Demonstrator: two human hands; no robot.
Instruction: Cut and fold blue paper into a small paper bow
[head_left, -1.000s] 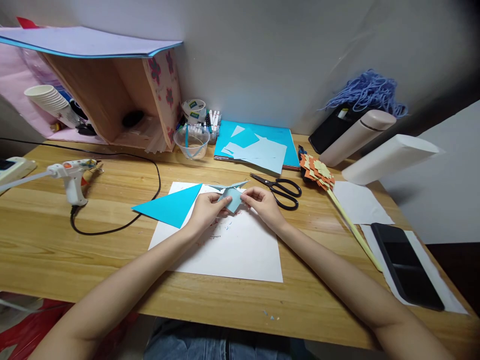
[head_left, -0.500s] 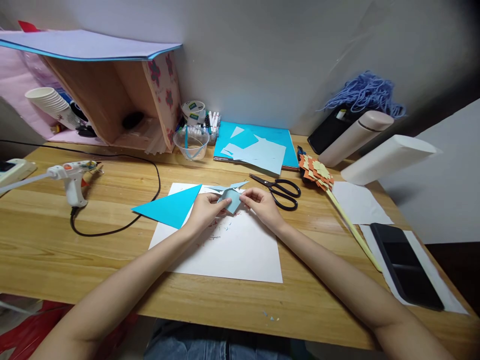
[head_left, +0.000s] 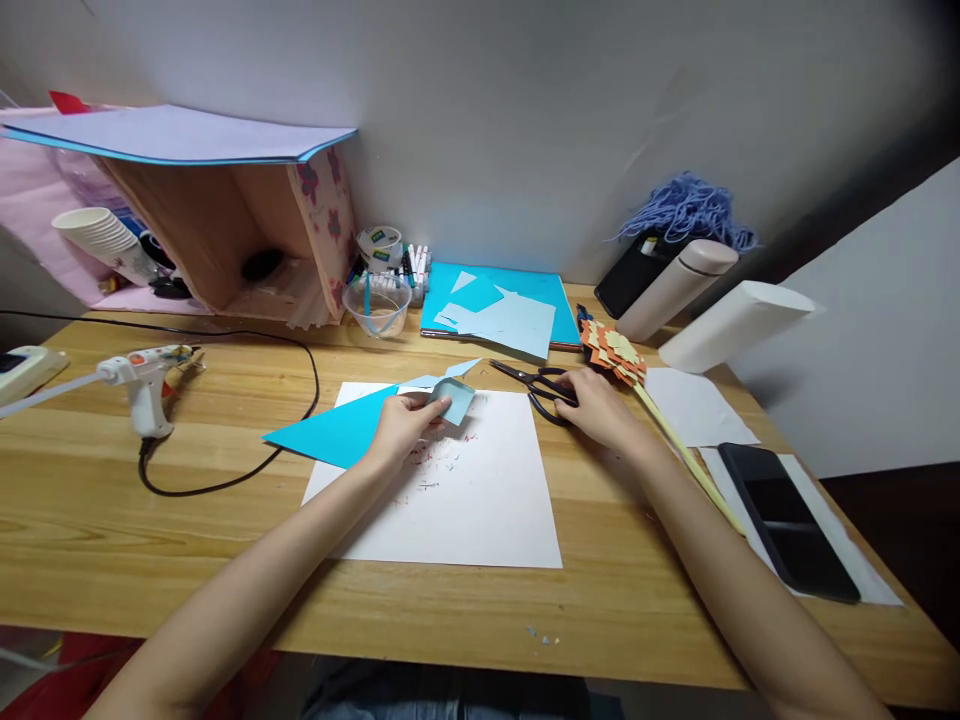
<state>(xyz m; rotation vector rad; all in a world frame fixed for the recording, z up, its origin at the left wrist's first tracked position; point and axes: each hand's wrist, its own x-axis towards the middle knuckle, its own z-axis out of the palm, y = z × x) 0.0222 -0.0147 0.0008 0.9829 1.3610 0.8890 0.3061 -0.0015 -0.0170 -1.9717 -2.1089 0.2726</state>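
On the left edge of the frame, a white and orange glue gun (head_left: 150, 385) lies on the light wooden table (head_left: 187, 560), its black cord looping to the right. In the upper left stands an open-fronted box with pink flower-patterned sides (head_left: 321, 220), a stack of white paper cups (head_left: 101, 238) beside it. Right of the box are a clear plastic cup (head_left: 379, 308) and a roll of tape (head_left: 380, 247), with white-barrelled markers (head_left: 418, 262) next to them.

Near the centre, a bright blue paper triangle (head_left: 341, 425) overlaps a white paper sheet (head_left: 450, 520) speckled with coloured marks. Above that sheet, the left hand (head_left: 409, 425) pinches a small pale blue paper piece (head_left: 459, 402) between thumb and fingers. Behind, at upper centre, pale blue paper scraps (head_left: 517, 320) lie on a blue sheet (head_left: 442, 285).

Right of centre, the right hand (head_left: 589, 405) has its fingers on the handles of the black-handled scissors (head_left: 531, 378), whose blades point left; whether its grip is closed, I cannot tell. Farther right are an orange and yellow paper flower (head_left: 615, 350) and, at lower right, a black phone (head_left: 787, 522).
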